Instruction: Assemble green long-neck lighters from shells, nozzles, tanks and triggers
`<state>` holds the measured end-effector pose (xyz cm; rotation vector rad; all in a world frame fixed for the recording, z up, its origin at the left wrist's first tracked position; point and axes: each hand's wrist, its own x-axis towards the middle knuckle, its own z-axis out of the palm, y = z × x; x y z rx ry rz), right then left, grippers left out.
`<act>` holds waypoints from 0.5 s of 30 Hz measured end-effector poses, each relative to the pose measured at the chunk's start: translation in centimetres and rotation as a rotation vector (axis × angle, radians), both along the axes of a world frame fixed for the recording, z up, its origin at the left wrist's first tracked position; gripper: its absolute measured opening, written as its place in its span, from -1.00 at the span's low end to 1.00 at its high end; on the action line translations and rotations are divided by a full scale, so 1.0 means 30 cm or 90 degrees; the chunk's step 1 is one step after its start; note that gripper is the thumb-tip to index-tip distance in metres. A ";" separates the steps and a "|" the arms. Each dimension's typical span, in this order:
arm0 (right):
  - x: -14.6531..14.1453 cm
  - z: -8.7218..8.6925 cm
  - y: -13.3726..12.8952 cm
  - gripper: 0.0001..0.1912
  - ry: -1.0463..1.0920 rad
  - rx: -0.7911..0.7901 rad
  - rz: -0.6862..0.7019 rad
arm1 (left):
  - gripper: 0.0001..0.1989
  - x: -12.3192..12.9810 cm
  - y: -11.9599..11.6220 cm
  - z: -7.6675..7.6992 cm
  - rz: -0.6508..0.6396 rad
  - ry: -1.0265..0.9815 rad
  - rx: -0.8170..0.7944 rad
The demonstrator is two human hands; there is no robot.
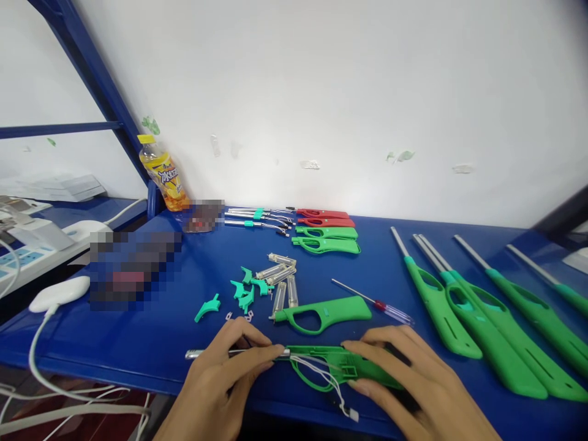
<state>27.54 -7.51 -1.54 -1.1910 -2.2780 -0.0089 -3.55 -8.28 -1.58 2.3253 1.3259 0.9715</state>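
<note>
My left hand (225, 380) pinches a silver lighter tube (195, 354) between thumb and fingers. White wires (324, 369) trail from the tube's right end to a small white-tipped part (353, 415) near the table edge. That tube end lies at the narrow front of an open green lighter shell half (321, 350), inner side up. My right hand (408, 373) grips the shell's handle with thumb and fingers on its two long sides. Just behind lies another green shell half (342, 311). Small turquoise triggers (245, 299) and clear fuel tanks (279, 295) are scattered beyond my left hand.
A screwdriver (381, 306) lies behind my right hand. Several assembled green lighters (441, 312) line the right side. Wired tubes (257, 214), red shells (324, 214) and more green shells (326, 245) rest near the wall. A drink bottle (165, 174) leans at the back left.
</note>
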 end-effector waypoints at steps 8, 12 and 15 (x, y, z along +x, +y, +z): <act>-0.001 -0.003 -0.001 -0.66 0.003 -0.002 -0.002 | -0.59 0.000 0.012 0.001 -0.003 -0.007 -0.040; -0.002 -0.001 0.002 -0.66 0.003 0.005 0.004 | -0.62 0.004 0.014 0.015 -0.006 -0.016 -0.044; 0.000 -0.003 0.004 -0.66 -0.001 0.010 0.004 | -0.62 0.006 0.017 0.026 -0.003 -0.013 -0.047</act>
